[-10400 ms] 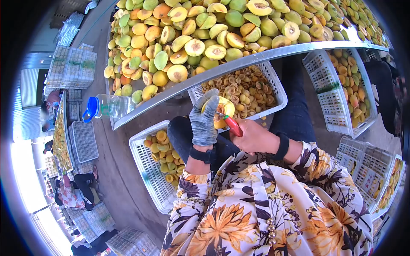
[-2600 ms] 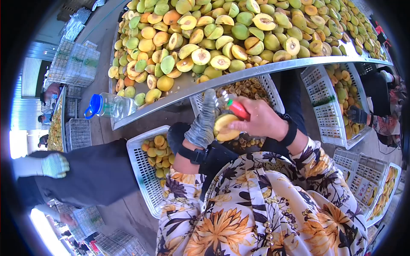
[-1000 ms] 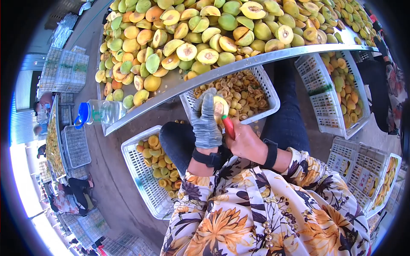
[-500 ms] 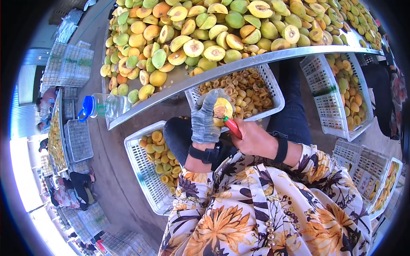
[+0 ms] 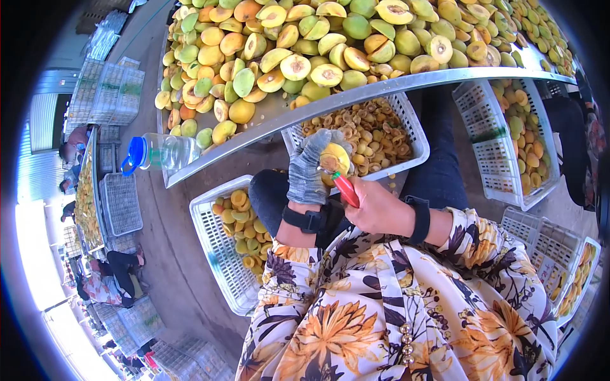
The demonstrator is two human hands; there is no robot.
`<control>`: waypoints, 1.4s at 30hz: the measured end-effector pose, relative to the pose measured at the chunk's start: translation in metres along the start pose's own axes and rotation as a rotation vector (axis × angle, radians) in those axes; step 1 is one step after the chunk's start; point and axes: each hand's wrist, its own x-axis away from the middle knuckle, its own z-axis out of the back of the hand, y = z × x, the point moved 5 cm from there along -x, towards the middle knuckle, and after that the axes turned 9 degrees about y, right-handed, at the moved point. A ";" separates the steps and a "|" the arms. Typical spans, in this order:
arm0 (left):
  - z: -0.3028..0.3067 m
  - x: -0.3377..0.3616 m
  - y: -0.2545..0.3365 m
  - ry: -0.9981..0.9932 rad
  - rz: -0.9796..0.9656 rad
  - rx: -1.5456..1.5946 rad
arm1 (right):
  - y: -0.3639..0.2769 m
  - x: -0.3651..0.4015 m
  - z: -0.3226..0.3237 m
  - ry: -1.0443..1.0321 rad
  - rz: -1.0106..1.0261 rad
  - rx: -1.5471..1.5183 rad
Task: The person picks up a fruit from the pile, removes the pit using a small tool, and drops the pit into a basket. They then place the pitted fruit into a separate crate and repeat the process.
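My left hand (image 5: 309, 166), in a grey knitted glove, is closed around a yellow peach half (image 5: 334, 159), its cut face and brownish centre turned toward me. In my bare right hand (image 5: 380, 208) is a small knife with a red handle (image 5: 345, 190) and a green collar. Its tip meets the lower part of the cut face; the blade itself is hidden. Both hands are above my lap, just in front of a white crate (image 5: 418, 152) holding brownish-orange pits and scraps (image 5: 381, 136).
A metal-edged table (image 5: 286, 114) piled with halved peaches (image 5: 295, 66) spans the front. A blue-capped water bottle (image 5: 168, 151) is at its left corner. Crates of fruit stand left (image 5: 206, 238) and right (image 5: 486, 140) of my legs. Other people (image 5: 111, 279) sit far left.
The whole view has shifted slightly to the right. The peach half has turned a little in my left hand, while the knife stays against it.
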 end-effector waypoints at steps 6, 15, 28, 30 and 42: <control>0.000 0.001 0.011 0.161 -0.329 -0.256 | -0.026 0.007 -0.011 -0.241 -0.794 -0.753; 0.009 -0.003 0.000 -0.061 0.234 -0.084 | 0.002 0.002 -0.012 -0.003 -0.133 0.041; 0.002 0.004 -0.005 -0.055 0.057 0.097 | -0.014 0.011 -0.023 -0.471 -0.911 -0.899; 0.002 0.007 -0.006 -0.031 0.139 0.107 | -0.010 0.007 -0.022 -0.362 -0.804 -0.664; -0.002 0.000 -0.006 -0.065 0.172 0.053 | -0.010 0.012 -0.031 -0.396 -0.911 -0.987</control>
